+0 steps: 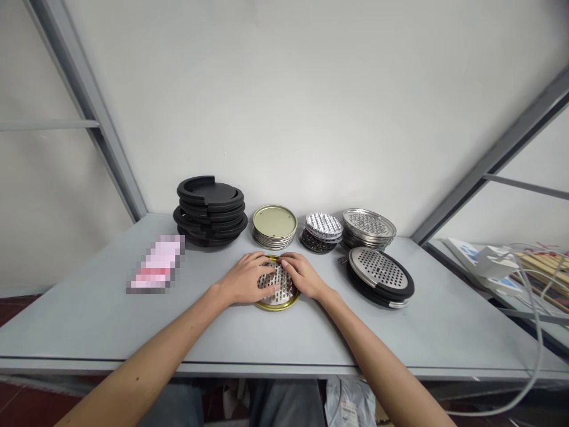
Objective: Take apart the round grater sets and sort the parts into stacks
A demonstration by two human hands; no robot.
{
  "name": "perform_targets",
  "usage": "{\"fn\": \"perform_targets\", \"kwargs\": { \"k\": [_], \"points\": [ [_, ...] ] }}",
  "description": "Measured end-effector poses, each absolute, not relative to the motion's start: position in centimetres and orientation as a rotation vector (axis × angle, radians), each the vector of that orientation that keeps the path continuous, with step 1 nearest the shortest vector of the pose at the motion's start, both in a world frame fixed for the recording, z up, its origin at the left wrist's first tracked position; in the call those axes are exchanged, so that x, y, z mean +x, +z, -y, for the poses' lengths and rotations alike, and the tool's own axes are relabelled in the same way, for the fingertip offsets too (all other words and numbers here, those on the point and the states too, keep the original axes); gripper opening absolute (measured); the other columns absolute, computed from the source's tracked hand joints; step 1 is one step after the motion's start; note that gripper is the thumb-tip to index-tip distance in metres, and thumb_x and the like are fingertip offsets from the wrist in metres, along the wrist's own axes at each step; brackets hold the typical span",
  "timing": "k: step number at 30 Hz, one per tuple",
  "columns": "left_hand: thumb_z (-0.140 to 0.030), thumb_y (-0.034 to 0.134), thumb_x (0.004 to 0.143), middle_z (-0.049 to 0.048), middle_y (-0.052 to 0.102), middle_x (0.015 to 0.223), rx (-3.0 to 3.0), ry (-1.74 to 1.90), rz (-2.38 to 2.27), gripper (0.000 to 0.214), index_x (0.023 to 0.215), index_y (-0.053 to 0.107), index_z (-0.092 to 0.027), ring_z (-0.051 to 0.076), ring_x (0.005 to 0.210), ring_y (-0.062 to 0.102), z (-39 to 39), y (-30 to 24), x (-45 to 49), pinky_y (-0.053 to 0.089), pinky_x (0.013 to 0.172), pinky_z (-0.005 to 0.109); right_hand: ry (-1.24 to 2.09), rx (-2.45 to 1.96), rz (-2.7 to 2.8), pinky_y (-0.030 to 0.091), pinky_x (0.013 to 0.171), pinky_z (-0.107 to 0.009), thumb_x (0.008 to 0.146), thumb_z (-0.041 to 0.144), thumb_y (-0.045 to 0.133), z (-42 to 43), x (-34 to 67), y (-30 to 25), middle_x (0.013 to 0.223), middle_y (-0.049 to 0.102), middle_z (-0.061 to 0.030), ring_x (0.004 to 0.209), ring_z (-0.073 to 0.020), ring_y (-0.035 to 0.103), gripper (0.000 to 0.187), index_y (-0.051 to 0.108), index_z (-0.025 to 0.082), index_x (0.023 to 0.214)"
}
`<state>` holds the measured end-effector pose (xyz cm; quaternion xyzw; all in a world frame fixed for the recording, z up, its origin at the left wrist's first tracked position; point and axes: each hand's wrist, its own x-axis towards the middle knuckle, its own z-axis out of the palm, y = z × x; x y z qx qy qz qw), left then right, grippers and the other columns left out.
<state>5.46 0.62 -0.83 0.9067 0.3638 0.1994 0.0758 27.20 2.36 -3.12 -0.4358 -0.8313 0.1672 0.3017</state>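
Note:
A round metal grater plate (276, 286) with raised holes lies in a shallow gold-rimmed round dish (279, 307) on the table in front of me. My left hand (247, 279) grips it from the left, its fingers curled over the far edge and its thumb across the holes. From the right, my right hand (303, 274) holds the far right edge, thumb on the plate's surface. Just behind stand a stack of gold-green round dishes (274, 220) and a stack of small grater plates (323, 225), shiny on top and dark below.
Black plastic rings (211, 204) are stacked at the back left. Silver perforated discs (368, 225) form a pile at the back right, with black-rimmed grater discs (382, 273) before it. A blurred pink item (157, 261) lies left on the grey table (200, 338). A white cable (537, 356) hangs at right.

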Motion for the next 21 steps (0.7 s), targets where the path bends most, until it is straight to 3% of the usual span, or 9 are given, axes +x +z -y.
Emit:
{"fn": "perform_targets", "kwargs": {
  "k": [6, 21],
  "points": [
    [-0.049, 0.063, 0.083, 0.0065, 0.063, 0.125, 2.734, 0.623, -1.084, 0.038, 0.111, 0.069, -0.024, 0.032, 0.124, 0.048, -0.48, -0.61, 5.56, 0.038, 0.103, 0.049, 0.416, -1.104, 2.279, 0.04, 0.101, -0.043, 0.1, 0.041, 0.033, -2.41, 27.39, -3.02, 0.121, 0.063, -0.0102, 0.113, -0.0242, 0.055, 0.042, 0.065, 0.02, 0.118],
    [-0.04, 0.061, 0.084, 0.0055, 0.063, 0.127, 2.722, 0.661, -1.147, 0.032, 0.112, 0.069, -0.025, 0.03, 0.125, 0.048, -0.14, -1.19, 5.79, 0.038, 0.105, 0.048, 0.431, -1.008, 2.347, 0.04, 0.104, -0.043, 0.098, 0.037, 0.041, -2.2, 27.75, -2.72, 0.132, 0.057, -0.0114, 0.12, -0.0251, 0.053, 0.035, 0.064, 0.02, 0.117]
  ]
}}
